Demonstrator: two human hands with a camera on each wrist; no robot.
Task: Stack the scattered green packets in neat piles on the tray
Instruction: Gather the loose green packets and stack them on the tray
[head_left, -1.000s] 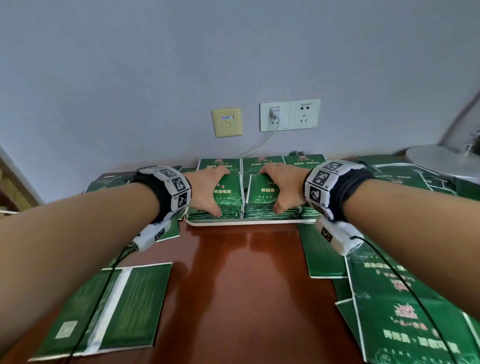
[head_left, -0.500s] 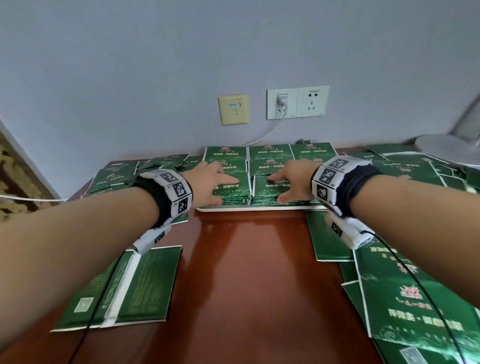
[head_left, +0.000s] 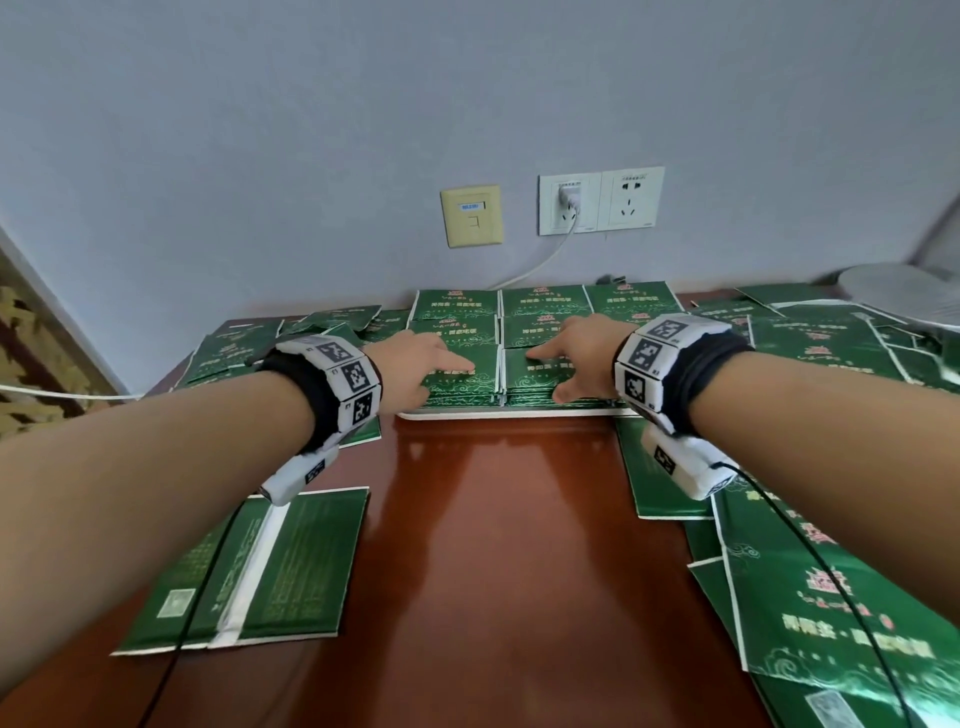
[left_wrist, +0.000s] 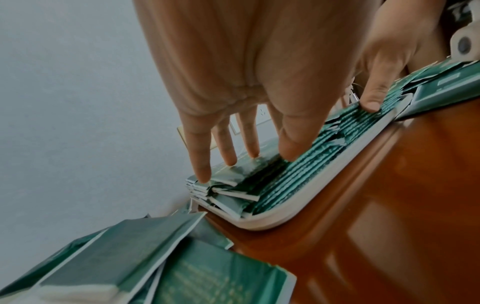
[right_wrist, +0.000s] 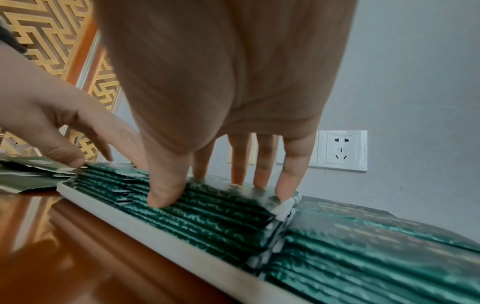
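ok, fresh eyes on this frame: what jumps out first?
Both hands lie flat on the near piles of green packets on the white tray at the far edge of the desk: the left hand on the left pile, the right hand on the one beside it. More loose packets litter the glossy brown desk on both sides.

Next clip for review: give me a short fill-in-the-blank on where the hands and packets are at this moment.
1. The left hand and right hand both rest on piles of ____ packets.
2. The piles sit on a ____ tray.
3. The tray stands on a glossy ____ table.
4. On the wall, a white cable is plugged into the ____ of the two white sockets.

Missing words: green; white; brown; left
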